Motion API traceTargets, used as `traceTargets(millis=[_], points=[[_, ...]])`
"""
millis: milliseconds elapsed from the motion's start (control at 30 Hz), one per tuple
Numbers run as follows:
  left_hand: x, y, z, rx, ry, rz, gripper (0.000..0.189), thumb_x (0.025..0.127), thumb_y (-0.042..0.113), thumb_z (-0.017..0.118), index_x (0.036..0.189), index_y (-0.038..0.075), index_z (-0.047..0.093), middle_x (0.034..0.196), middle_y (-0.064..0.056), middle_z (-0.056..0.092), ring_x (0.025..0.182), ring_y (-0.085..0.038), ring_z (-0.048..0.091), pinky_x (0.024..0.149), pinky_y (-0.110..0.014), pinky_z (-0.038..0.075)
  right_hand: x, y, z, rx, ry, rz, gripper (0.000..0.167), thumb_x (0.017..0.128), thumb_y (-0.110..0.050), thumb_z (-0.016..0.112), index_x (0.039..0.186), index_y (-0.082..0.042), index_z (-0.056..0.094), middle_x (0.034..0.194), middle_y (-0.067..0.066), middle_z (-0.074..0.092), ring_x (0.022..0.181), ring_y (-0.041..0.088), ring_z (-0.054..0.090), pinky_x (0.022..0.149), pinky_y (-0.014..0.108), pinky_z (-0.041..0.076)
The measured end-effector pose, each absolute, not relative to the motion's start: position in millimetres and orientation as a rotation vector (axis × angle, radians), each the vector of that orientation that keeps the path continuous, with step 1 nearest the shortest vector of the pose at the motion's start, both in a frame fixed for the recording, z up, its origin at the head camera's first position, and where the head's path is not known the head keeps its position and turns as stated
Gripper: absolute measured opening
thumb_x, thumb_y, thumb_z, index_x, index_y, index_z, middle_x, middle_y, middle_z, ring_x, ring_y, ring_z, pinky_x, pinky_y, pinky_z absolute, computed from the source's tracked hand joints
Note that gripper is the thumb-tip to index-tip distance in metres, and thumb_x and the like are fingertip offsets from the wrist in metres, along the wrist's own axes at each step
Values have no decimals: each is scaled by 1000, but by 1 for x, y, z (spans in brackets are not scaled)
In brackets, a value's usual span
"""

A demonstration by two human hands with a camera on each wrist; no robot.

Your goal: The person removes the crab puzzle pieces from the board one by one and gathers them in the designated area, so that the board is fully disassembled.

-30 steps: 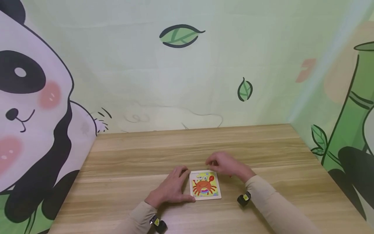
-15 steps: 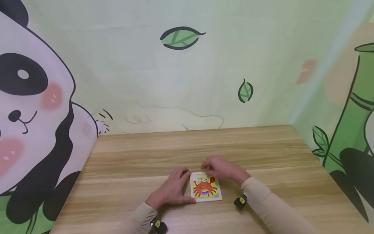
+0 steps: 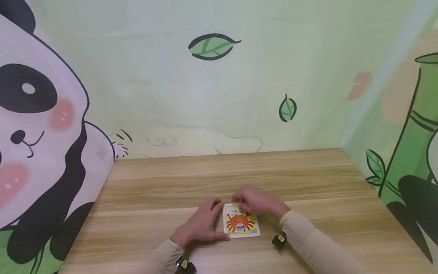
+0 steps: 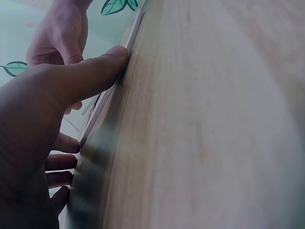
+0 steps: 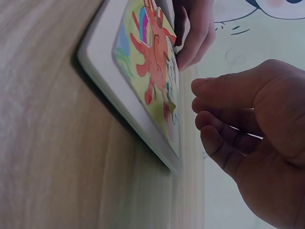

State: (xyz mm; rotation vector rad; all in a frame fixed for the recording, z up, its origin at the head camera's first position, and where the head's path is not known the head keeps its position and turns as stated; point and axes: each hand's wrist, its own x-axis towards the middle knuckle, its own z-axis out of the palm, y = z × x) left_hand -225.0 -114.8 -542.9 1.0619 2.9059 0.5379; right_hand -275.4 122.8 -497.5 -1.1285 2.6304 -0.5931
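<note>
A square crab jigsaw puzzle (image 3: 240, 223) in a pale frame lies on the wooden table; in the right wrist view some of its pieces stand slightly proud of the surface. My left hand (image 3: 202, 222) holds the frame along its left side, thumb at the near corner and fingers toward the far corner. In the left wrist view the left thumb (image 4: 97, 71) presses the frame's edge. My right hand (image 3: 258, 200) hovers over the puzzle's far right part and covers that corner. Its fingers (image 5: 212, 138) are loosely bent, with nothing visible between them and the thumb.
The wooden table (image 3: 154, 182) stretches out around the puzzle. Behind it hangs a pale green backdrop (image 3: 147, 76) printed with pandas, leaves and bamboo. Each wrist wears a small black camera, such as the right wrist camera (image 3: 279, 239).
My right hand has shifted left and a little nearer, from beside the puzzle's far right corner to over its far edge. The left hand stays on the frame.
</note>
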Motion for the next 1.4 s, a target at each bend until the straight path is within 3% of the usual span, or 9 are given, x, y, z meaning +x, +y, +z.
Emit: traceTargets(millis=[233, 833, 1067, 1400], points=[[-225, -116, -544, 1069, 2913, 542, 105, 69, 72, 71, 143, 3, 44, 140, -10, 41, 130, -25, 39, 113, -42, 35, -272, 119, -500, -1151, 2631, -494, 29, 90, -16, 68, 119, -14, 69, 111, -1, 67, 93, 10, 59, 81, 26, 52], [-224, -116, -545, 1049, 2893, 544, 106, 70, 74, 69, 144, 4, 42, 141, -10, 39, 131, -24, 39, 113, -42, 35, -269, 115, -503, -1202, 2624, -429, 28, 89, -14, 69, 117, -13, 70, 108, -2, 63, 92, 9, 56, 83, 27, 51], [-225, -116, -547, 1037, 2885, 549, 107, 71, 76, 67, 145, 3, 41, 142, -10, 39, 131, -25, 39, 113, -44, 36, -268, 115, -501, -1192, 2585, -399, 28, 89, -9, 67, 116, -17, 71, 109, -3, 60, 101, 12, 55, 92, 31, 50], [-225, -116, -545, 1044, 2880, 559, 105, 71, 73, 69, 144, 4, 42, 142, -9, 39, 132, -25, 37, 113, -43, 35, -271, 117, -502, -1176, 2558, -350, 32, 88, -7, 68, 117, -20, 68, 113, -4, 56, 102, 11, 53, 95, 32, 50]])
